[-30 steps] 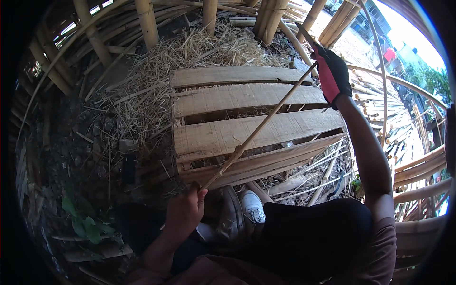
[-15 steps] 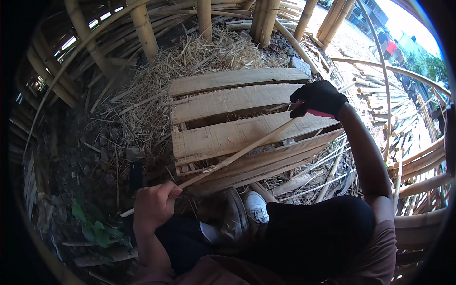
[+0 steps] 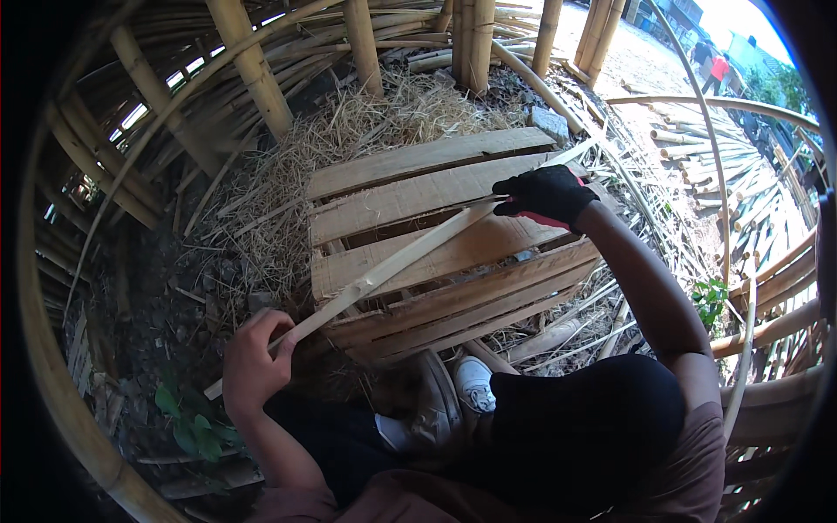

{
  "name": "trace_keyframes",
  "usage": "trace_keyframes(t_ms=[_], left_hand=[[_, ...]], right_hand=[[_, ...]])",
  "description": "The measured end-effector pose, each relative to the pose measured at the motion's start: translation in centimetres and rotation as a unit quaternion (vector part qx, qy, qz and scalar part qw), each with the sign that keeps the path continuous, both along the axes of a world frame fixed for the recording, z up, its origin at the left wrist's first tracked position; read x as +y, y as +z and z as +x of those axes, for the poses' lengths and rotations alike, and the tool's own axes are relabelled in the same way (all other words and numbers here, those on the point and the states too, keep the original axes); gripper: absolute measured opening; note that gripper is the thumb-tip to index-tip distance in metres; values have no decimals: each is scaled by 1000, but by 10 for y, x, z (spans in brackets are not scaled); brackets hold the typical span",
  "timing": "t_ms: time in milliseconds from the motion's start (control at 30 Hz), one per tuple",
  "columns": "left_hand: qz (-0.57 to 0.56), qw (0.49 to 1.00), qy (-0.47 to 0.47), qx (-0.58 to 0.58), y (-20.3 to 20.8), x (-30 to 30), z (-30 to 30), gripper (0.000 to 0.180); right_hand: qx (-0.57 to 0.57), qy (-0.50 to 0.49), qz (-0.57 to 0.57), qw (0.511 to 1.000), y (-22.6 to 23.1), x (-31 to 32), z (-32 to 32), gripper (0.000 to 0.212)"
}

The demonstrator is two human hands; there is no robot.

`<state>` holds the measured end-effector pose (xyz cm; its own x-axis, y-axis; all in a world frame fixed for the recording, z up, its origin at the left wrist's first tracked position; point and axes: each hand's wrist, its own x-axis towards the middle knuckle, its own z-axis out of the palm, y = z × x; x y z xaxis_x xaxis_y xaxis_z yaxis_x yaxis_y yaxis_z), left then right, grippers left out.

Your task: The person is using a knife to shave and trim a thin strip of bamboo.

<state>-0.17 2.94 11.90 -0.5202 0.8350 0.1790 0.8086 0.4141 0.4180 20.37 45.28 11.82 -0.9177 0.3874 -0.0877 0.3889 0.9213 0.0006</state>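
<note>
A long pale bamboo strip (image 3: pixel 410 256) lies slantwise above a slatted wooden crate (image 3: pixel 384 220), its broad face showing and a node mark partway along it. The bare fingers of my left hand (image 3: pixel 258 359) are closed around its lower end, just off the crate's near left corner. A short tail of the strip sticks out behind that hand. Farther right, my right hand (image 3: pixel 549 196), in a black glove with a red palm, grips the strip over the crate's right part. The strip's far end runs on past the glove. The glove hides the fingertips there.
Straw and shavings (image 3: pixel 261 200) are heaped left of and behind the crate. Bamboo posts (image 3: pixel 362 48) stand at the back. Cut bamboo poles (image 3: pixel 715 174) lie on the ground at right. A person in red (image 3: pixel 717 73) is far off. My shoes (image 3: pixel 473 383) are against the crate's near side.
My right hand has moved left along with the strip, and my left hand has shifted slightly left. The strip has turned from its narrow edge to its broad face.
</note>
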Motion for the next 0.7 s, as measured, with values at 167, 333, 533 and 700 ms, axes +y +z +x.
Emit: trace_keyframes(t_ms=[167, 333, 533, 700], left_hand=[[68, 995, -68, -39, 17, 68, 18, 26], [-20, 996, -50, 70, -20, 118, 10, 35], [21, 997, -64, -41, -19, 130, 24, 22], [90, 994, -33, -58, -35, 152, 42, 21]], right_hand=[[29, 9, -23, 999, -12, 4, 4, 45], [43, -2, -32, 999, -21, 4, -2, 48], [86, -58, -56, 993, -15, 2, 18, 51], [212, -175, -191, 942, -17, 17, 35, 47]])
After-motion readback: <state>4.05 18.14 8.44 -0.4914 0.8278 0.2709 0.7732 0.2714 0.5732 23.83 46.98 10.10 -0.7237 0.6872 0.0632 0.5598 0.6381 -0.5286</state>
